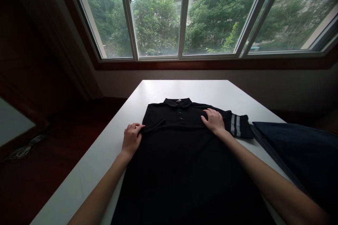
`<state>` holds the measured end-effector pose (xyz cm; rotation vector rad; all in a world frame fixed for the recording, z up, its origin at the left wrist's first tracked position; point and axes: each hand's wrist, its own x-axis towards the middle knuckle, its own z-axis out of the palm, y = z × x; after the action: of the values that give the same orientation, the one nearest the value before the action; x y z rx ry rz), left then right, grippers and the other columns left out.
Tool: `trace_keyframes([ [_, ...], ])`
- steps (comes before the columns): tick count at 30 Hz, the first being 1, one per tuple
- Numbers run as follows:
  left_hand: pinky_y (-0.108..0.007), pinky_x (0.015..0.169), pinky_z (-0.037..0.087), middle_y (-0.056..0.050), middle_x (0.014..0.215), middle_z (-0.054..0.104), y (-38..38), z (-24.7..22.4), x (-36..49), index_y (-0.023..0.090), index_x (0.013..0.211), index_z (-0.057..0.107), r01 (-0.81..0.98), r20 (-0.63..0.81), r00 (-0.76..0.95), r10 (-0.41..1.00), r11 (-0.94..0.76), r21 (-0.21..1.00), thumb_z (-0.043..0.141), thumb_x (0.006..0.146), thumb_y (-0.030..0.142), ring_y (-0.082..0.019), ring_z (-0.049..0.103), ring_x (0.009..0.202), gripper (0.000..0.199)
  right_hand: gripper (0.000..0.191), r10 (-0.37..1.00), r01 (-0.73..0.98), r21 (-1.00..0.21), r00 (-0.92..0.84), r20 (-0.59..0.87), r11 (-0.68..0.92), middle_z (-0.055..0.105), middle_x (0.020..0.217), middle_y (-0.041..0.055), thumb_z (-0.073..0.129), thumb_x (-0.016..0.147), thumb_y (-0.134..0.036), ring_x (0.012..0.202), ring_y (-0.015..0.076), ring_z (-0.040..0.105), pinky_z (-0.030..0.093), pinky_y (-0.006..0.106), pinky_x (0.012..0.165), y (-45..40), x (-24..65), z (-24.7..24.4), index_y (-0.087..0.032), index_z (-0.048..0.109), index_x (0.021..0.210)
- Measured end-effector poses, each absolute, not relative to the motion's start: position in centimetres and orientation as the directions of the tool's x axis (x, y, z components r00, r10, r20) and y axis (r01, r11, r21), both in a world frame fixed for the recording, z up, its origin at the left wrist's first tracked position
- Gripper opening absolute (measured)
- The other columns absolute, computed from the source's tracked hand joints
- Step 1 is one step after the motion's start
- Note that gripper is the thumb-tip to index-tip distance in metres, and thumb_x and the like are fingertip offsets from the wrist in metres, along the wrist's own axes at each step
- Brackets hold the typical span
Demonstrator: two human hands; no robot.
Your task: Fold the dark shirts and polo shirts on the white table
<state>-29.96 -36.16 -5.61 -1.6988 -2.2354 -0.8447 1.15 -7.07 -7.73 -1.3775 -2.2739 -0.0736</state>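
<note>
A black polo shirt [182, 154] lies spread on a white table, its buttoned collar toward the window. Its right sleeve, with two grey stripes, sticks out to the side, while the left sleeve is not seen sticking out. My left hand [132, 137] is at the shirt's left edge below the shoulder, with the fingertips closed on the fabric. Resting on the upper right chest near the striped sleeve, my right hand [214, 120] is open with its fingers apart.
Dark blue folded cloth [303, 151] lies over the right side of the white table [185, 87]. Beyond the table's far edge are a wall and a window [158, 21]. Cables [25, 149] lie on the dark red floor at the left.
</note>
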Motion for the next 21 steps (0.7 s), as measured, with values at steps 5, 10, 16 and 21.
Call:
trace_keyframes([
  [5, -0.046, 0.091, 0.042, -0.005, 0.116, 0.066, -36.2, -5.2, -29.7, 0.027, 0.108, 0.069, 0.956, 0.543, -0.281, 0.792, 0.180, 0.232, 0.056, 0.085, 0.011, -0.028, 0.052, 0.111, 0.030, 0.026, 0.764, 0.664, -0.377, -0.551, 0.336, 0.646, 0.067, 0.102, 0.0087, 0.053, 0.089, -0.040, 0.098, 0.0237, 0.061, 0.046, 0.033, 0.085, -10.6, -5.9, -4.3, -0.020, 0.065, 0.099],
  [10, -0.049, 0.096, 0.040, -0.003, 0.118, 0.068, -36.1, -5.1, -29.7, 0.026, 0.110, 0.068, 0.965, 0.557, -0.236, 0.796, 0.123, 0.233, 0.058, 0.086, 0.012, -0.028, 0.052, 0.114, 0.030, 0.038, 0.743, 0.550, -0.637, -0.667, 0.055, 0.540, 0.069, 0.097, 0.0079, 0.060, 0.084, -0.052, 0.086, 0.0212, 0.064, 0.047, 0.029, 0.074, -13.8, -14.9, -3.4, -0.019, 0.064, 0.103],
  [16, -0.044, 0.098, 0.044, -0.006, 0.122, 0.064, -35.7, -5.6, -30.1, 0.023, 0.116, 0.060, 0.939, 0.525, -0.262, 0.810, 0.089, 0.331, 0.053, 0.082, 0.005, -0.025, 0.056, 0.114, 0.039, 0.023, 0.736, 0.513, -0.710, -0.677, 0.010, 0.482, 0.069, 0.089, 0.0064, 0.078, 0.068, -0.020, 0.082, 0.0193, 0.065, 0.049, 0.025, 0.071, -12.7, -18.9, -3.9, -0.015, 0.069, 0.088],
  [21, -0.037, 0.088, 0.051, -0.010, 0.114, 0.061, -35.4, -6.1, -30.6, 0.018, 0.120, 0.051, 0.853, 0.494, -0.444, 0.747, 0.184, 0.488, 0.054, 0.083, 0.010, -0.023, 0.059, 0.105, 0.039, 0.018, 0.771, 0.463, -0.771, -0.635, 0.056, 0.437, 0.069, 0.084, 0.0058, 0.070, 0.077, -0.021, 0.076, 0.0154, 0.064, 0.051, 0.023, 0.068, -10.9, -18.6, -2.9, -0.013, 0.068, 0.093],
])
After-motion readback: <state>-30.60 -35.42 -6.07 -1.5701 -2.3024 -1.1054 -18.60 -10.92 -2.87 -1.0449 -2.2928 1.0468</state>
